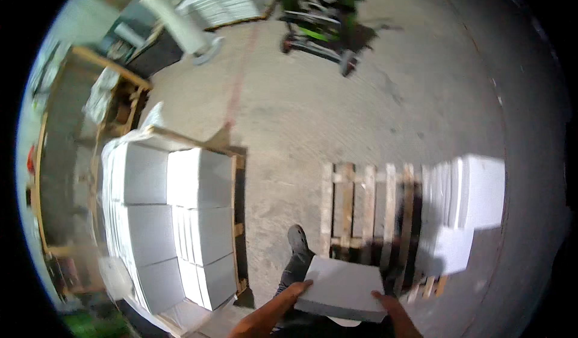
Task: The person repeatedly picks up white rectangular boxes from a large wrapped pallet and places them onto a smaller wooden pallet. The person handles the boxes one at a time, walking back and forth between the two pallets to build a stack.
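A white, thick square slab (343, 282) is held level close to my body, one hand on each side. Whether it is one piece or several thin sheets pressed together, I cannot tell. My left hand (296, 291) grips its left edge with the thumb on top. My right hand (389, 305) holds the right edge, its thumb also on the upper face. The fingers beneath are hidden. Past the slab lies a wooden slatted pallet (347, 202), with similar white slabs (483, 193) stacked on its right part. To my left, white square stacks (208, 229) stand in rows on another pallet (239, 229).
A dark foot (297, 238) shows between the pallets on the concrete floor (280, 157). Farther off is a green and black wheeled machine (319, 28). A white roll (171, 22) leans near more white stacks (232, 1). Wooden frames (111, 67) line the left.
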The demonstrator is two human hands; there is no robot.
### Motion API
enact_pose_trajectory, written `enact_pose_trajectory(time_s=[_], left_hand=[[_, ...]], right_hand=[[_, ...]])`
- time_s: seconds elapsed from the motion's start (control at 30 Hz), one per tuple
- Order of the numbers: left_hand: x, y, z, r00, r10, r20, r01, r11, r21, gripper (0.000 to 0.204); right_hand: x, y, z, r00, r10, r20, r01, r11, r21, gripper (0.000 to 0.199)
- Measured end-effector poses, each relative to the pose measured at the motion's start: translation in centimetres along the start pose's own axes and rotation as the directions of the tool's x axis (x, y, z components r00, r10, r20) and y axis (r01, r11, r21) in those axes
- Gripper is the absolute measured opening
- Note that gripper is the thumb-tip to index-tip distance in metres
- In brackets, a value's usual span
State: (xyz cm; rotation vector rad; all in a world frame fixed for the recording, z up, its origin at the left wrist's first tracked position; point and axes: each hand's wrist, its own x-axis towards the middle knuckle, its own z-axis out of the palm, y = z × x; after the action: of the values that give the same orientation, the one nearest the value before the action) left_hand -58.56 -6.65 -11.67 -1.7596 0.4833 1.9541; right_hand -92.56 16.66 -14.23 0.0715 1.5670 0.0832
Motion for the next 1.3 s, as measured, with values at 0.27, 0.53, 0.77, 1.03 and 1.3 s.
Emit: enact_pose_trajectory(time_s=[0.27,0.53,0.77,1.03,1.3], left_hand=[[-19.8,-2.9,-19.1,0.981,0.057,-0.185,-0.145,0.851,-0.505,0.057],[-20.3,-3.5,-28.8,0.929,0.205,-0.309,-0.37,0.474,-0.799,0.06],[-19.3,0.8,-33.4,0.882,0.2,-0.426,-0.461,0.188,-0.867,0.056],[-26.1,3.9,-37.2,0.935,0.082,-0.345,-0.351,0.068,-0.934,0.049],[-29.0,5.0,-51.6,0.931,0.159,-0.329,-0.323,-0.061,-0.944,0.058]], right_hand=[[-15.1,-26.5,16.7,0.957,-0.269,0.11,0.285,0.944,-0.169,0.077],[-28.8,-49.3,26.3,0.9,-0.422,0.104,0.404,0.723,-0.56,0.079],[-27.1,-62.7,30.4,0.855,-0.492,0.165,0.431,0.495,-0.754,0.078],[-31.8,-72.5,39.8,0.908,-0.39,0.155,0.303,0.355,-0.885,0.074],[-29.0,-79.6,49.5,0.879,-0.444,0.174,0.361,0.379,-0.852,0.07]])
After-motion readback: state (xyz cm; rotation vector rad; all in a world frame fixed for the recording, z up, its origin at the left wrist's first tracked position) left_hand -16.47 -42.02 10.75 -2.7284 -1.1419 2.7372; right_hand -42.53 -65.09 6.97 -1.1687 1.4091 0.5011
